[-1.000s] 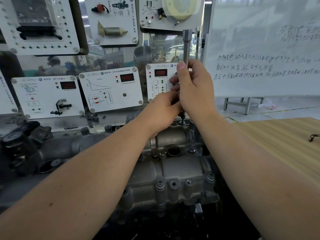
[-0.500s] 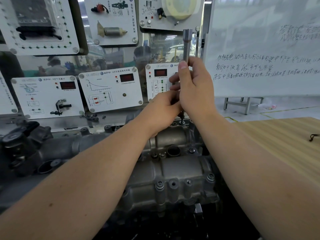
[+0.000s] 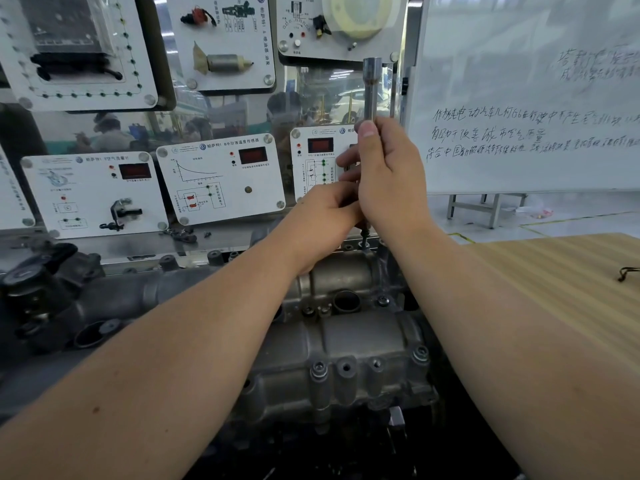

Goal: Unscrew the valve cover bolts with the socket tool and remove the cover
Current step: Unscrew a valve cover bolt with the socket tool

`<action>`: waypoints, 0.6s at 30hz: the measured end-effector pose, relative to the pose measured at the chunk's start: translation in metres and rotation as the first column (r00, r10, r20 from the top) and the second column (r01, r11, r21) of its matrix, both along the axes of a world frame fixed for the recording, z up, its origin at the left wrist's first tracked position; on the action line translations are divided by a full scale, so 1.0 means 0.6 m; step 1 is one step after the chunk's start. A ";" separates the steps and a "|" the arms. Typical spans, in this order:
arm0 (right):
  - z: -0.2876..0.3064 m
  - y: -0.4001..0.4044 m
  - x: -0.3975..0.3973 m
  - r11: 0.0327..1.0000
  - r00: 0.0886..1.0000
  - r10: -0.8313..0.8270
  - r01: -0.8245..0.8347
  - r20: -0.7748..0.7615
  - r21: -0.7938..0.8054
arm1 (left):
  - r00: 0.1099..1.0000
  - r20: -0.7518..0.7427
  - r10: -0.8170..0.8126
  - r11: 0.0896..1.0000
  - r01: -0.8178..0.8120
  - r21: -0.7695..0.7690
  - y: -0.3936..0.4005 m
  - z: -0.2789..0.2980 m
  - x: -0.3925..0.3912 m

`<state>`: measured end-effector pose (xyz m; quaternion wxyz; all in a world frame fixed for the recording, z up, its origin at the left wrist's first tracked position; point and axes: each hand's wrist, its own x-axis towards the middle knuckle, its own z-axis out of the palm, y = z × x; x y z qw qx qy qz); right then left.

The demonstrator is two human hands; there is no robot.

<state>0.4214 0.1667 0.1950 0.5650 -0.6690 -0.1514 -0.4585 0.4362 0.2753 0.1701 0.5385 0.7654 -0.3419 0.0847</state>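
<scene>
The grey metal valve cover (image 3: 346,344) lies across the bench below my arms, with bolts (image 3: 420,353) along its near edge. A long steel socket tool (image 3: 371,88) stands upright over the cover's far right corner. My right hand (image 3: 391,181) grips its shaft, thumb pointing up along it. My left hand (image 3: 325,216) holds the shaft just below, fingers curled round it. Under the hands a threaded bolt (image 3: 364,237) shows between the tool's lower end and the cover.
White sensor display panels (image 3: 221,178) stand on a clear board right behind the engine. A whiteboard (image 3: 526,98) with handwriting stands at the right. A wooden table (image 3: 561,271) lies to the right of the engine. Dark engine parts (image 3: 41,292) sit at the left.
The tool and both hands have stayed over the same corner; my right hand has shifted slightly on the shaft.
</scene>
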 end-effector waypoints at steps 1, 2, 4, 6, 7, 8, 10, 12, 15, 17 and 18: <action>0.000 0.000 0.000 1.000 1.000 0.002 -0.002 0.001 0.002 | 1.000 0.014 0.004 1.000 -0.004 0.005 0.000 0.000 0.001; 0.000 0.000 0.000 1.000 1.000 0.000 -0.001 0.003 0.001 | 1.000 0.026 0.006 1.000 -0.006 0.008 0.000 0.000 0.001; 0.000 0.001 -0.001 1.000 1.000 -0.013 0.013 0.008 -0.012 | 0.999 0.047 0.006 1.000 -0.007 0.015 0.001 0.000 0.001; 0.000 0.002 -0.001 0.999 1.000 -0.026 0.026 0.008 -0.023 | 0.998 0.066 0.015 0.999 -0.017 0.034 0.001 -0.001 0.003; 0.000 0.001 -0.001 0.999 1.000 -0.025 0.025 0.005 -0.019 | 0.997 0.070 0.020 0.999 -0.023 0.041 0.001 -0.001 0.003; 0.000 0.000 0.000 1.000 1.000 -0.021 0.021 0.001 -0.013 | 0.997 0.072 0.025 0.999 -0.028 0.043 0.001 -0.001 0.004; 0.000 -0.001 0.001 1.000 1.000 -0.021 0.021 0.001 -0.004 | 0.997 0.075 0.028 0.999 -0.031 0.034 0.000 -0.001 0.004; 0.000 -0.001 0.001 0.999 0.999 -0.033 0.033 0.008 -0.009 | 0.997 0.070 0.023 0.999 -0.024 0.026 0.000 -0.001 0.003; 0.001 -0.001 0.001 0.999 0.999 -0.044 0.044 0.006 -0.009 | 0.997 0.067 0.047 0.998 -0.050 0.044 0.000 -0.001 0.003; 0.001 -0.001 0.000 0.999 0.999 -0.041 0.041 0.002 -0.004 | 0.996 0.063 0.060 0.997 -0.063 0.050 0.000 -0.001 0.004; 0.001 -0.001 0.000 0.999 0.999 -0.039 0.039 0.005 -0.002 | 0.996 0.059 0.064 0.997 -0.067 0.050 0.000 -0.002 0.004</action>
